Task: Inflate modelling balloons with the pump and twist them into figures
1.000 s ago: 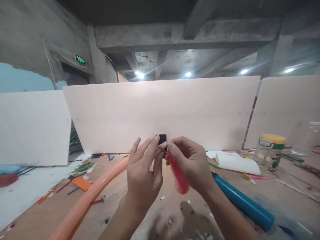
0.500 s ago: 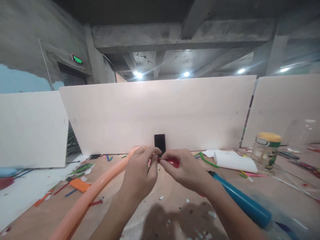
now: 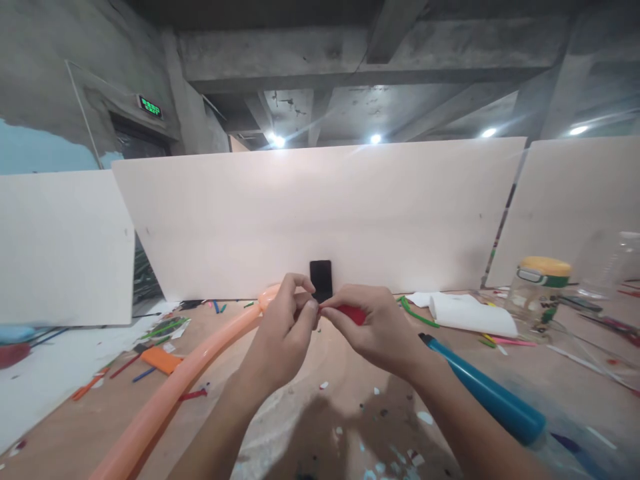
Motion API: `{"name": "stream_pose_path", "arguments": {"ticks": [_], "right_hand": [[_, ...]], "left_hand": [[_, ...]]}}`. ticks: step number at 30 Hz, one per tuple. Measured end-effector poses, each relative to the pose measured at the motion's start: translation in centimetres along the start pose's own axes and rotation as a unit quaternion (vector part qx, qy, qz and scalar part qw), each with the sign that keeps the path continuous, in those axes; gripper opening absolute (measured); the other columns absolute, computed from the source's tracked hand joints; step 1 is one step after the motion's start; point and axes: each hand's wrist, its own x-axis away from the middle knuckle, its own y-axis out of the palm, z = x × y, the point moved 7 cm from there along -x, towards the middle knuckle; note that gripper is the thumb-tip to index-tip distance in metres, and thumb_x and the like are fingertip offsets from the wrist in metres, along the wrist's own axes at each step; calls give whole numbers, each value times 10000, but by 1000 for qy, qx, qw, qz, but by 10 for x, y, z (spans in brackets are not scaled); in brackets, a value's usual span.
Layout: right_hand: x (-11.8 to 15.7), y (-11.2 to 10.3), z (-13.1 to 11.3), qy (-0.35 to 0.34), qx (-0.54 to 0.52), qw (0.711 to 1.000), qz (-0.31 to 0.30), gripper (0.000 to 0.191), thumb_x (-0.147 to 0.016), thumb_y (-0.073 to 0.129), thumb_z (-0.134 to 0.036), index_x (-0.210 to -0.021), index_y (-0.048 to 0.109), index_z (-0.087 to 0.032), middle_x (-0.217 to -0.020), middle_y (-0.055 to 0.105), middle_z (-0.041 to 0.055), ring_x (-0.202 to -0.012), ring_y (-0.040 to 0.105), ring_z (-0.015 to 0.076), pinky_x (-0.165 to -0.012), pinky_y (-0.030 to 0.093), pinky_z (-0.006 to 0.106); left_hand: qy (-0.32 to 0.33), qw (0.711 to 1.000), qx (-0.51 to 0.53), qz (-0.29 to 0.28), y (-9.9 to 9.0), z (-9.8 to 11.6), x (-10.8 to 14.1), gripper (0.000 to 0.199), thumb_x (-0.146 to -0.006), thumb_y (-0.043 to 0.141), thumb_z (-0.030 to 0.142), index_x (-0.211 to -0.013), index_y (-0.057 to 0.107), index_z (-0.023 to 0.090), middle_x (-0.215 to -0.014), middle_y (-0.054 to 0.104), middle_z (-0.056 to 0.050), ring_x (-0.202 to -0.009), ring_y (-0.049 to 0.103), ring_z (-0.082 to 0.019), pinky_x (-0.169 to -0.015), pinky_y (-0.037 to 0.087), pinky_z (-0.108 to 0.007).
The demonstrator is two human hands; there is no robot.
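My left hand (image 3: 280, 333) is closed in a pinch, its thumb and fingertips meeting my right hand at the thin end of a red balloon (image 3: 355, 313). Most of that meeting point is hidden by the fingers. My right hand (image 3: 375, 327) pinches the red balloon between thumb and index finger, with its fuller part showing inside the palm. A long peach-orange balloon (image 3: 193, 367) runs from the lower left up behind my left hand, with a twisted, rounded part at its far end. Whether the left fingers also grip it I cannot tell.
A black phone (image 3: 321, 279) leans upright against a white board (image 3: 320, 207). A blue hand pump (image 3: 490, 393) lies to the right, near a paper roll (image 3: 473, 315) and a yellow-lidded cup (image 3: 540, 293). An orange object (image 3: 160, 360) and balloon scraps lie left.
The left index finger has lifted and bent above the pinch. Both hands stay together at the red balloon's end. The view has tilted slightly.
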Motion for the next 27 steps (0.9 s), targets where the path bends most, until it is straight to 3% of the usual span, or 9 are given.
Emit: {"name": "stream_pose_path", "arguments": {"ticks": [3,6,11,17,21,24,27], "right_hand": [[1,4,-4,-52,52,997,4,188,-868,493,-243,-869,678,-211,-759,650,32,-672,567,138,-626,417,257],[2,6,-5,-77,100,992,9,191,-874,484,-241,-923,666,-211,-755,643,34,-660,557,134,-620,405,257],[4,5,-9,-87,112,990,12,206,-864,481,-208,-879,686,-220,-699,630,23,-612,539,120,-587,391,244],[5,4,-10,-44,62,997,18,174,-821,514,-203,-789,685,-216,-678,621,15,-613,544,126,-599,407,251],[4,7,-2,33,-47,998,37,125,-768,538,-162,-741,654,-197,-701,636,4,-637,560,127,-616,428,245],[3,14,7,89,-133,987,31,107,-739,549,-149,-720,648,-187,-709,638,-4,-674,563,129,-626,428,233],[4,30,18,154,-223,962,-18,99,-727,556,-156,-713,653,-174,-666,605,-8,-629,517,113,-581,396,223]], "left_hand": [[-35,997,61,2,-3,-7,-3,67,-871,420,232,-892,356,235,-555,356,83,-549,358,-107,-543,288,-229],[-63,992,107,5,-5,-13,-5,118,-840,441,200,-885,338,234,-526,412,90,-538,352,-105,-538,278,-226],[-78,991,104,9,-7,-13,-4,135,-815,449,186,-882,341,232,-530,485,83,-538,374,-108,-552,298,-234],[-86,990,114,1,-7,-9,-1,144,-787,454,174,-882,362,230,-529,485,81,-527,395,-107,-545,297,-234],[-115,978,174,6,-7,-13,-2,163,-768,491,180,-862,369,232,-511,442,89,-494,367,-92,-517,267,-221],[-145,959,243,5,-6,-22,-6,221,-739,559,192,-838,363,221,-531,451,86,-465,356,-68,-499,248,-205],[-179,943,281,13,-5,-35,-9,277,-703,617,198,-828,370,206,-553,451,82,-437,349,-44,-481,237,-191]]}}
